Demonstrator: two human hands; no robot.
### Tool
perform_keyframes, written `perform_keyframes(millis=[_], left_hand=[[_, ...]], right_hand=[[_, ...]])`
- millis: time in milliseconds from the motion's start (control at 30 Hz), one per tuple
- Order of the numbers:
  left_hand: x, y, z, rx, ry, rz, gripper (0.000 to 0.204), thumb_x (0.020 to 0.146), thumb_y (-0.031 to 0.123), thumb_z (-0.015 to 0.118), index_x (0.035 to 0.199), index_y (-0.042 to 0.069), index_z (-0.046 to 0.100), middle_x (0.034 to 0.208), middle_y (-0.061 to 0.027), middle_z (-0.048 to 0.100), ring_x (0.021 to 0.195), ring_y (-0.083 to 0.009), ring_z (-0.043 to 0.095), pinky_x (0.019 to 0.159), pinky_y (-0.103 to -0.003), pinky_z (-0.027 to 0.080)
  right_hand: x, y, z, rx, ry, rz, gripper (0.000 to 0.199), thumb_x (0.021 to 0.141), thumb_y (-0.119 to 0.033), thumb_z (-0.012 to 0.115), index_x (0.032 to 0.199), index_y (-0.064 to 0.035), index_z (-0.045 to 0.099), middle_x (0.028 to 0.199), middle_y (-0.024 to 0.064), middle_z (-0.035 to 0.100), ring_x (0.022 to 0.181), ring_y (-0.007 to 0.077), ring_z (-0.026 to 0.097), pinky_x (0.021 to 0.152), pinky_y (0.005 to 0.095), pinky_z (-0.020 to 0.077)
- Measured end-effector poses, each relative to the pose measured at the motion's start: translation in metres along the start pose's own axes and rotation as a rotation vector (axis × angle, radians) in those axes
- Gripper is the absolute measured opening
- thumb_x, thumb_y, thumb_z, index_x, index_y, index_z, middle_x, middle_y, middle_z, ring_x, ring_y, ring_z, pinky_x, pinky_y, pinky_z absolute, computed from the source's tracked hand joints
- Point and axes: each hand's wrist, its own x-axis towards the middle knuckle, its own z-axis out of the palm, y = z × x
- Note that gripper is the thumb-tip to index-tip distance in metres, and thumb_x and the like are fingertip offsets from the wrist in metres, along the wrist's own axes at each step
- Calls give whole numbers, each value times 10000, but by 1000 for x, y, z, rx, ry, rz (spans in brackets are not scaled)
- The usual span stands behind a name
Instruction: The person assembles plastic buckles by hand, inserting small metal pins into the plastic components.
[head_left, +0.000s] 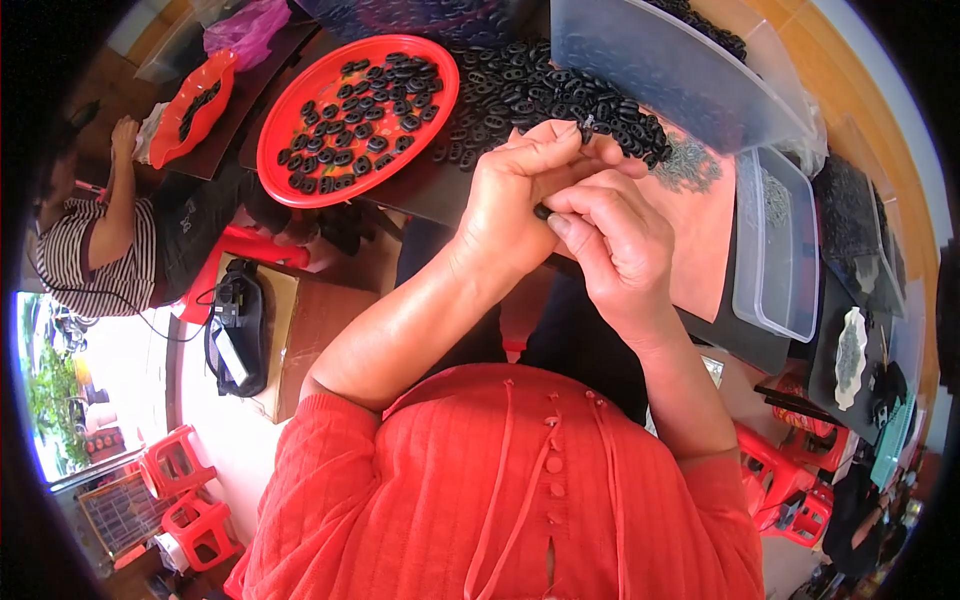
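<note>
Both my hands meet above the table edge, fingers pressed together around one small black oval part point(542, 211) that peeks out between them. My left hand point(520, 200) curls over it from the left, and a thin metal piece point(588, 126) sticks up at its fingertips. My right hand point(612, 240) pinches the same part from the right. Just beyond my fingers lies a heap of black oval parts point(545, 90) on the dark table.
A round red tray point(300, 95) with several black parts sits at the left. A clear plastic box point(775, 245) stands at the right, a large clear bin point(660, 60) behind. Another person in a striped shirt point(95, 250) sits far left by a red dish point(195, 105).
</note>
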Motion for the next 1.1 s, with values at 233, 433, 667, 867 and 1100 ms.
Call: perform_keyframes(millis=[233,433,667,867,1100], left_hand=[[-2,1,2,20,-5,20,108,949,145,523,880,64,544,936,-153,623,1051,-380,607,901,-476,506],[-3,-1,1,46,6,32,130,959,159,514,902,48,553,988,-180,635,1028,-322,621,889,-447,514],[-5,-3,6,87,32,9,185,946,221,534,881,54,580,1052,-181,640,1149,-406,556,1019,-485,426],[-8,-12,5,79,18,45,181,959,226,526,907,55,556,1005,-178,637,1095,-396,586,995,-483,440],[-14,-10,7,375,183,199,131,958,112,527,936,-10,572,1007,-142,631,962,-270,623,884,-374,497]], right_hand=[[-2,-5,4,58,-15,257,146,749,-1,681,869,-31,602,776,83,587,693,254,604,596,350,488],[-2,-9,2,-24,-58,204,143,754,-24,681,859,-39,585,761,79,570,680,257,596,577,351,474],[0,-14,2,22,2,149,169,733,41,653,874,-31,592,783,84,586,691,249,605,596,346,482],[-3,-16,12,125,118,98,166,736,68,635,874,-20,609,807,105,596,705,258,606,611,329,487],[-1,-13,-7,255,167,286,99,821,49,638,912,16,619,881,47,611,777,122,591,710,241,479]])
